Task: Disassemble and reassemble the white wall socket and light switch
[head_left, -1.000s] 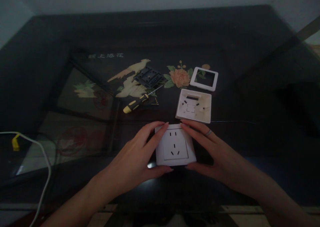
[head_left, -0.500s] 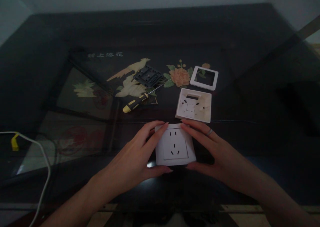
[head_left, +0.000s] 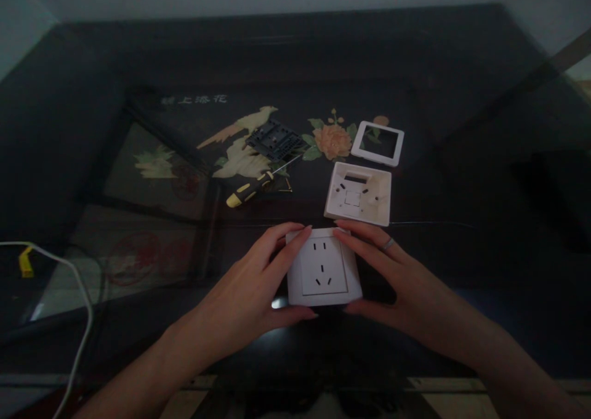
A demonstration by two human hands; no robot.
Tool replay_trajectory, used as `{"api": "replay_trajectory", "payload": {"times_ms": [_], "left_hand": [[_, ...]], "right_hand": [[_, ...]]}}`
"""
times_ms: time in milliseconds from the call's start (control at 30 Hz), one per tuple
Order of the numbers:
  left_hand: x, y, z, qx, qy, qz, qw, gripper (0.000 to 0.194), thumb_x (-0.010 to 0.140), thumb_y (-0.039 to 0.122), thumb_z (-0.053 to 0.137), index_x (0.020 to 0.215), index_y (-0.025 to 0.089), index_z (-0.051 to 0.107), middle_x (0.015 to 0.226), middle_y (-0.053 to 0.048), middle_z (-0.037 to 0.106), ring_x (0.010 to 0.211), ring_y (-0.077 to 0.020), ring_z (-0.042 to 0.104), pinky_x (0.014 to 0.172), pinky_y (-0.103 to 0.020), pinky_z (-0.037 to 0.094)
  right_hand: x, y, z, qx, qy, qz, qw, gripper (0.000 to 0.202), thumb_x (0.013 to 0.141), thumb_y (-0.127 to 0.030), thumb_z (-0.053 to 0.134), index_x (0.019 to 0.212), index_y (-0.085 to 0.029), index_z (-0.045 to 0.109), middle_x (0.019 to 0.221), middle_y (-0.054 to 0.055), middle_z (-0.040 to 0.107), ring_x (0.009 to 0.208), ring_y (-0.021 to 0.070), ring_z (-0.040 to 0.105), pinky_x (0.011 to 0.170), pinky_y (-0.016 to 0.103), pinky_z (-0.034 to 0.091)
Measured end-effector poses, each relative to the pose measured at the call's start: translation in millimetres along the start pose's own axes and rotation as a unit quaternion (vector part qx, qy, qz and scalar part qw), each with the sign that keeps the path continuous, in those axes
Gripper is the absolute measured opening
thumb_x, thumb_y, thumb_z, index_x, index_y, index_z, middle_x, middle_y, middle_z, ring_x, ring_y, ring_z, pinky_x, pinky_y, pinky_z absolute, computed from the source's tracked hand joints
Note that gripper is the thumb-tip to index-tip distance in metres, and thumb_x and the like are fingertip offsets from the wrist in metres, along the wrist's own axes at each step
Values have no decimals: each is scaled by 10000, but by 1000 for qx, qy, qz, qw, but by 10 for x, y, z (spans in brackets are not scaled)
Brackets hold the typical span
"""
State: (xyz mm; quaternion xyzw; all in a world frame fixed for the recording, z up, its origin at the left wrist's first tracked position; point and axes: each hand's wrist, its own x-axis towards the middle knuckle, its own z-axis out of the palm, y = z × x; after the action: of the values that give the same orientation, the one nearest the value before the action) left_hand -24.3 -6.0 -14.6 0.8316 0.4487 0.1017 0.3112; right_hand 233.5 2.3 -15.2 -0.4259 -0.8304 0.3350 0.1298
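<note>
A white wall socket [head_left: 323, 274] with two slots above three lies face up near the front of the dark table. My left hand [head_left: 258, 283] grips its left side, fingers at the top edge and thumb along the bottom edge. On the opposite side my right hand [head_left: 392, 277], with a ring on one finger, holds it in the same way. Just beyond the socket sits an open white back box [head_left: 358, 194], its hollow side up. A white square frame [head_left: 378, 144] lies behind that box.
A yellow-and-black screwdriver [head_left: 252, 189] lies left of centre, beside a dark plastic mounting plate [head_left: 274, 140]. Small screws [head_left: 286, 187] lie close to its shaft. A white cable [head_left: 87, 308] with a yellow tag [head_left: 26, 263] runs down the left. The glossy tabletop [head_left: 462, 320] shows reflections.
</note>
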Motion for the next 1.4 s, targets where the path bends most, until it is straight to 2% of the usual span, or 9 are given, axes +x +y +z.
{"api": "replay_trajectory", "payload": {"times_ms": [200,333,500,667,833,1133,1400], "left_hand": [[3,8,-8,-7,-3,-5,1000,1002,770,419,797,1533,329,155,1524,-155,318,1362,-373,441,1038,-559,513],[8,19,-9,-14,5,-14,1000,856,846,379,723,1522,322,202,1522,-142,340,1354,-344,455,1057,-538,503],[9,2,13,-9,20,-9,1000,800,869,357,691,1520,299,230,1528,-143,366,1365,-331,452,1086,-525,479],[17,-19,27,1,28,3,1000,806,872,384,687,1528,267,234,1554,-140,371,1394,-314,432,1126,-506,440],[24,-14,17,-1,34,8,999,778,865,379,697,1509,213,295,1543,-146,404,1396,-292,429,1148,-491,412],[23,-10,30,-35,44,-26,998,789,834,340,724,1510,260,325,1537,-105,434,1383,-279,457,1140,-493,426],[17,-1,28,-33,52,-24,998,790,823,335,743,1502,236,353,1545,-87,447,1400,-253,444,1164,-468,398]], "right_hand": [[12,11,-5,20,-10,16,1000,854,765,-256,782,1499,-257,345,1584,130,358,1454,316,368,1148,531,368],[24,7,-16,30,-5,14,999,838,774,-363,783,1496,-240,377,1584,144,361,1448,326,376,1148,527,372],[20,10,3,31,20,21,999,684,863,-313,686,1489,-285,410,1580,94,396,1437,297,403,1146,527,378],[33,26,20,27,23,18,999,679,852,-319,703,1470,-213,443,1570,114,416,1432,278,411,1150,489,374],[33,34,17,26,19,19,999,694,846,-285,711,1481,-240,437,1583,95,396,1431,285,403,1139,494,388],[38,10,18,30,20,16,999,742,830,-261,728,1499,-273,407,1593,80,363,1430,286,392,1136,496,386],[54,-17,-3,5,1,20,1000,704,828,-212,717,1476,-194,442,1590,100,353,1422,262,405,1146,441,384]]}}
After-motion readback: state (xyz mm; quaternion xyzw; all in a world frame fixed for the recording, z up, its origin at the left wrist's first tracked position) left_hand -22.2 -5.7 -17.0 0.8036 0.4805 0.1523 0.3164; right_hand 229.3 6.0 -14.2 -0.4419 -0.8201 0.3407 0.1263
